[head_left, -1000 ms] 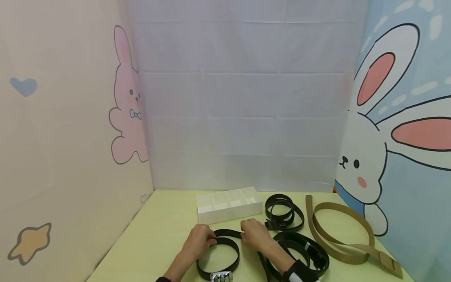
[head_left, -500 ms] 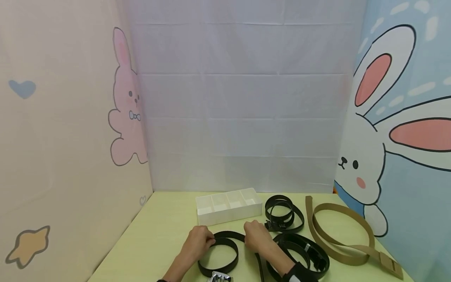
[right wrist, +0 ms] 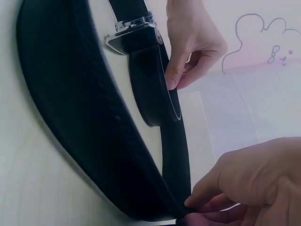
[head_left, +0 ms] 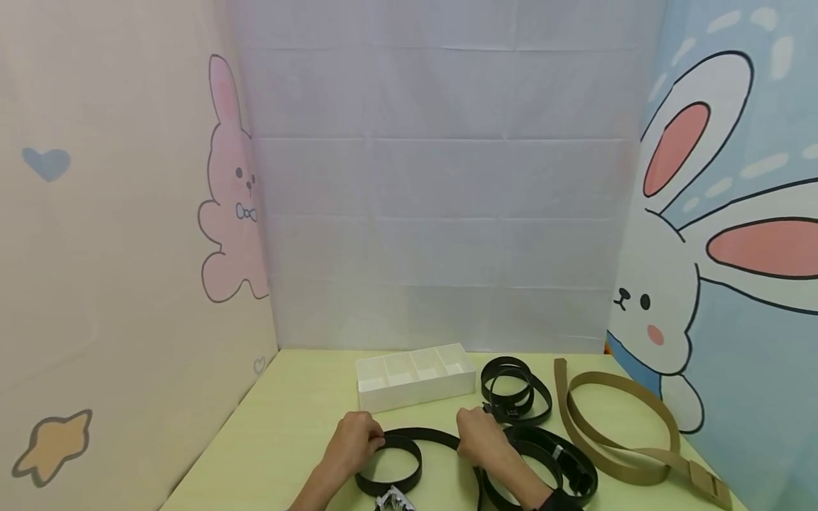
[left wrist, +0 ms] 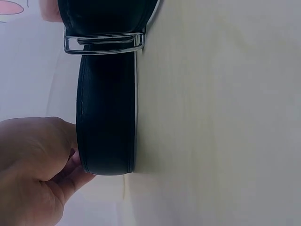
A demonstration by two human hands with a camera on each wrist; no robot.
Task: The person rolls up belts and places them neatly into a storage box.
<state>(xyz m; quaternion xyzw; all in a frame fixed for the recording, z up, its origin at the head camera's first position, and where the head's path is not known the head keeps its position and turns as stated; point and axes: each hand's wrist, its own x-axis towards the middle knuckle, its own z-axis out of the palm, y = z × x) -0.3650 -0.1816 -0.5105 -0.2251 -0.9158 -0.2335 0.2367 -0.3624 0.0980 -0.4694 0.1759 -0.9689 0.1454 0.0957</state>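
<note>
A black belt with a shiny silver buckle (head_left: 394, 499) stands on its edge, its buckle end wound into a loop (head_left: 415, 465). My left hand (head_left: 354, 436) pinches the loop at its far left side, thumb inside the ring in the right wrist view. From there the belt's strap (head_left: 424, 433) runs right to my right hand (head_left: 482, 436), which pinches it between thumb and fingers (right wrist: 202, 195). Beyond that hand the strap bends back toward the front edge. In the left wrist view the belt (left wrist: 107, 113) passes through the buckle frame (left wrist: 104, 44) close to the camera.
A white divided box (head_left: 415, 383) stands behind the hands. Right of it lies a coiled thin black belt (head_left: 543, 387), with another black coiled belt (head_left: 578, 468) under my right forearm. A tan webbing belt (head_left: 674, 419) lies loosely looped at the table's right side.
My right hand has moved right, drawing out a longer stretch of strap between the hands. The loop at my left hand has become smaller, and that hand has shifted slightly left.
</note>
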